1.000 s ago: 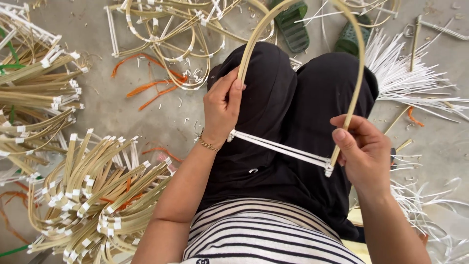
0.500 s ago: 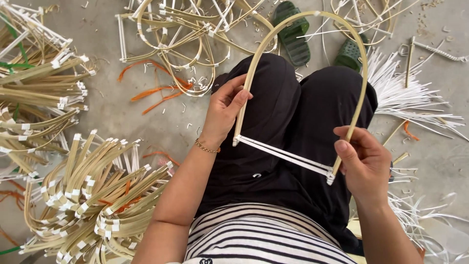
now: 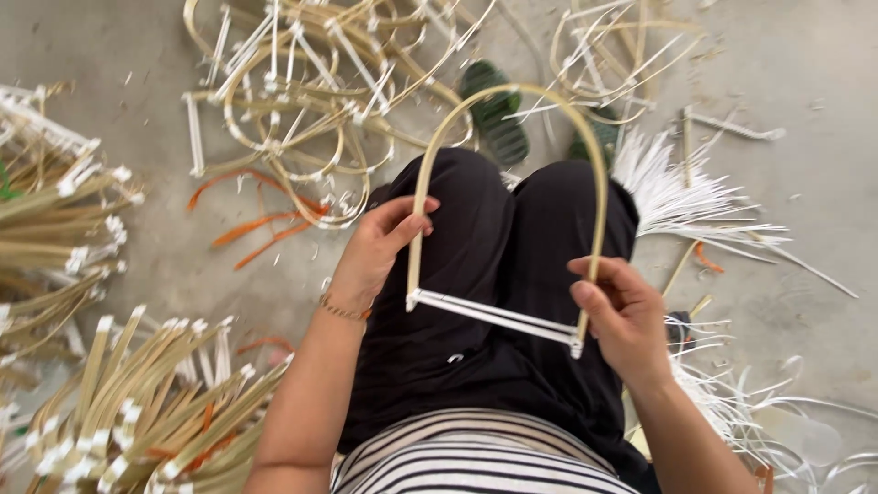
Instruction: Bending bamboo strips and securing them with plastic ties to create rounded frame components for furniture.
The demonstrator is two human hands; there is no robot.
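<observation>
I hold a bent cane arch (image 3: 512, 91) over my lap, its two ends joined by a white plastic strip (image 3: 494, 316). My left hand (image 3: 380, 247) grips the arch's left leg just above the strip. My right hand (image 3: 622, 316) grips the right leg near its lower end. The arch curves up over my knees in black trousers. A thin bracelet sits on my left wrist.
A heap of finished cane arches (image 3: 302, 82) lies on the concrete ahead. Bundles of straight cane sticks with white-wrapped ends (image 3: 137, 412) lie at the left. Loose white strips (image 3: 686, 192) are at the right, orange scraps (image 3: 256, 229) on the floor, green sandals (image 3: 498, 114) on my feet.
The view has shifted so the arch sits lower in frame. Both hands keep their grips; my right hand has slid slightly lower on the right leg.
</observation>
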